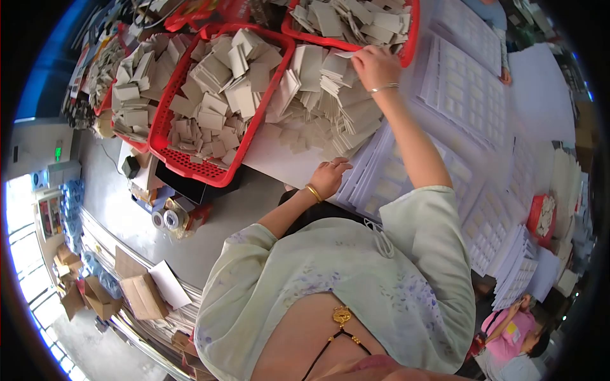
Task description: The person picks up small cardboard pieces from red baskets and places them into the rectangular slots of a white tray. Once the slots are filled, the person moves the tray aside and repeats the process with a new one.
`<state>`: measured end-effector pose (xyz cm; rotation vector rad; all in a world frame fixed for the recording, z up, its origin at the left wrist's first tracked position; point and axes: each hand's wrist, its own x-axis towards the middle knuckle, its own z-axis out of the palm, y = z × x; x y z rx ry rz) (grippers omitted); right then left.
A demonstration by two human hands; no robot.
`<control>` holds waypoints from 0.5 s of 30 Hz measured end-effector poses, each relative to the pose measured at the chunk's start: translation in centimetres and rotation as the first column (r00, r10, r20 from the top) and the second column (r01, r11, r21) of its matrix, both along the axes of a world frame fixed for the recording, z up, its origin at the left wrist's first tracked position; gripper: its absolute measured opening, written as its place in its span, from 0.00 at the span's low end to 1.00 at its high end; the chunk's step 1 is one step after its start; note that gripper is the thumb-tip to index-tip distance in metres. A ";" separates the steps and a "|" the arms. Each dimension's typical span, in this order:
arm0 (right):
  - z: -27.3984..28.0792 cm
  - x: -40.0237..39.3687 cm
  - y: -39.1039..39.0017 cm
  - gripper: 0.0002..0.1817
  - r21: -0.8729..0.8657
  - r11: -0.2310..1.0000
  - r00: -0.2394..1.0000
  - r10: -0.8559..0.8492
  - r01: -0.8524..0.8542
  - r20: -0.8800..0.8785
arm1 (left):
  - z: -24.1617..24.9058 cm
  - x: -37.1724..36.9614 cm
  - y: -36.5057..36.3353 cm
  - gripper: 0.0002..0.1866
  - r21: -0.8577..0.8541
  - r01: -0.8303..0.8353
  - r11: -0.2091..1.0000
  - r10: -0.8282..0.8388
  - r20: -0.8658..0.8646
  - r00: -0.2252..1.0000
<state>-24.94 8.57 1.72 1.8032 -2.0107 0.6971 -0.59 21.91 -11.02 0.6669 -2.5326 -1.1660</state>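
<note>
My right hand (376, 66), with a silver bracelet at the wrist, reaches out over the far end of a heap of cards. Its fingers are pinched on a small white card (344, 55). Below it lies the loose heap of small grey-white cards (340, 101), partly fanned in stacks. Nearer my body, my left hand (329, 178), with a gold bracelet, hovers at the table edge beside a stack of white sheets (365, 171). Its fingers are loosely bent and apart, with nothing visible in them.
Red plastic baskets full of cards stand left (181, 162) and at the back (413, 38). Stacked sheets with rows of pale rectangles (470, 95) cover the right side. A person in pink (511, 333) is at lower right. Cardboard boxes (143, 295) and tape rolls (170, 219) are at left.
</note>
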 end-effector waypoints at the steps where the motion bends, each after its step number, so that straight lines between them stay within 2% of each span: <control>1: 1.0 -1.4 1.5 0.05 -0.176 0.983 0.996 0.048 -0.060 -0.073 | -0.1 -0.3 0.3 0.22 0.010 0.022 1.000 -0.022 0.004 1.000; 3: 2.7 -4.4 5.2 0.04 -0.313 0.946 0.996 0.079 -0.089 -0.045 | -0.3 -1.2 0.8 0.22 0.009 0.077 0.997 -0.077 -0.016 0.997; 4: 2.7 -6.0 7.9 0.03 -0.209 0.978 0.997 -0.004 0.019 0.071 | -0.4 -1.7 1.1 0.22 0.009 0.108 0.994 -0.107 -0.027 0.994; 5: 1.6 -7.7 10.4 0.04 -0.187 0.970 0.935 -0.080 0.152 0.345 | -0.5 -2.3 1.5 0.22 0.009 0.134 0.991 -0.134 -0.037 0.990; 6: 1.7 -9.4 13.5 0.06 -0.049 0.964 0.827 -0.199 0.263 0.526 | -0.5 -2.9 1.9 0.22 0.010 0.161 0.987 -0.160 -0.047 0.986; 9: -0.6 -14.8 21.8 0.09 -0.105 0.943 0.467 -0.059 0.316 0.882 | -1.0 -4.6 3.2 0.22 0.043 0.229 0.972 -0.228 -0.032 0.973; 12: -2.9 -18.4 30.5 0.10 0.233 0.848 0.339 -0.421 0.476 0.841 | -1.8 -6.1 4.6 0.23 0.055 0.283 0.958 -0.283 -0.004 0.959; 15: -5.9 -19.6 36.4 0.11 0.259 0.787 0.244 -0.456 0.560 0.856 | -2.4 -7.2 5.9 0.23 0.009 0.272 0.962 -0.273 0.009 0.962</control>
